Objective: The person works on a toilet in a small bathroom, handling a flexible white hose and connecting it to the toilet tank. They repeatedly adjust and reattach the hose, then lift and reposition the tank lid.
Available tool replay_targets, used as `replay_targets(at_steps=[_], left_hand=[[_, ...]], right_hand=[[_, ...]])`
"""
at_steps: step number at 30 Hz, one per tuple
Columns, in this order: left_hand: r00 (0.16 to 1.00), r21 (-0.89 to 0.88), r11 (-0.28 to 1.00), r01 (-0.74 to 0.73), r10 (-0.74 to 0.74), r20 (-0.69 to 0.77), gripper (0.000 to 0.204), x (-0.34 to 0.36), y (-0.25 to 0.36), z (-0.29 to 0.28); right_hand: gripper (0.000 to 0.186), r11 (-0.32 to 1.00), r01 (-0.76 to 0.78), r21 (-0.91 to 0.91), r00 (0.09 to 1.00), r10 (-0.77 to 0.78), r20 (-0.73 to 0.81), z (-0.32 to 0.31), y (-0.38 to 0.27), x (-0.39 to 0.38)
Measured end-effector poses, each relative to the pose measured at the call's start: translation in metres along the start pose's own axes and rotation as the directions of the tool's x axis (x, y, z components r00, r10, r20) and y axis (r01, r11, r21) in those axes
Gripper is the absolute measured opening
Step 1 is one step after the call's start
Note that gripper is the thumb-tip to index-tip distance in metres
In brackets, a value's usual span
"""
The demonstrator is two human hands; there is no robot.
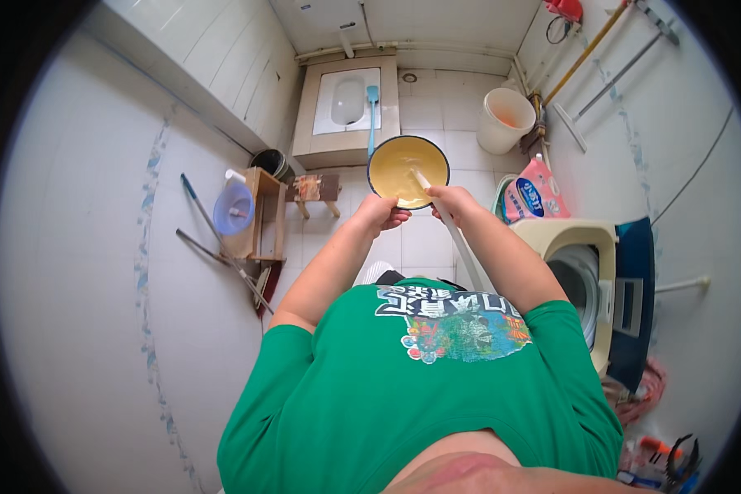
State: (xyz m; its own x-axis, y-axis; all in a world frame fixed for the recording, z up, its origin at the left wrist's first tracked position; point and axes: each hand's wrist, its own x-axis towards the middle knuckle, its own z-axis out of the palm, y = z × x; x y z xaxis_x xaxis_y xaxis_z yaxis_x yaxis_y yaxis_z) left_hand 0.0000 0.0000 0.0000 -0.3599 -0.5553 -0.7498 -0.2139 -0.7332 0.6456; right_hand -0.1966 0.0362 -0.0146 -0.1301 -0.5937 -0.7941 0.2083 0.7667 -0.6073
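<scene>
A yellow enamel basin with a dark rim is held out in front of me at chest width. My left hand grips its near left edge, thumb on the inside and fingers curled beneath. In my right hand, at the near right edge, is a white hose. The hose's end points into the basin, where shallow liquid seems to lie. From my hand the hose runs back down toward my waist on the right. Whether the right fingers also touch the basin is hard to see.
On the right stand a top-loading washing machine with its lid up, a pink detergent bag and a white bucket. Ahead is a squat toilet with a blue brush. A small stool and wooden box stand left.
</scene>
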Motion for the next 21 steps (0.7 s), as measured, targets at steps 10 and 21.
replay_targets(at_steps=[10,21], left_hand=[[0.993,0.04,0.993,-0.107,0.105,0.053,0.024,0.194,0.242,-0.003],[0.996,0.016,0.996,-0.083,0.083,0.014,0.023,0.331,0.407,-0.019]], right_hand=[[0.027,0.993,0.121,-0.014,0.991,-0.121,-0.048,-0.04,-0.249,0.167],[0.026,0.997,0.081,-0.002,0.996,-0.081,-0.035,-0.058,-0.426,0.29]])
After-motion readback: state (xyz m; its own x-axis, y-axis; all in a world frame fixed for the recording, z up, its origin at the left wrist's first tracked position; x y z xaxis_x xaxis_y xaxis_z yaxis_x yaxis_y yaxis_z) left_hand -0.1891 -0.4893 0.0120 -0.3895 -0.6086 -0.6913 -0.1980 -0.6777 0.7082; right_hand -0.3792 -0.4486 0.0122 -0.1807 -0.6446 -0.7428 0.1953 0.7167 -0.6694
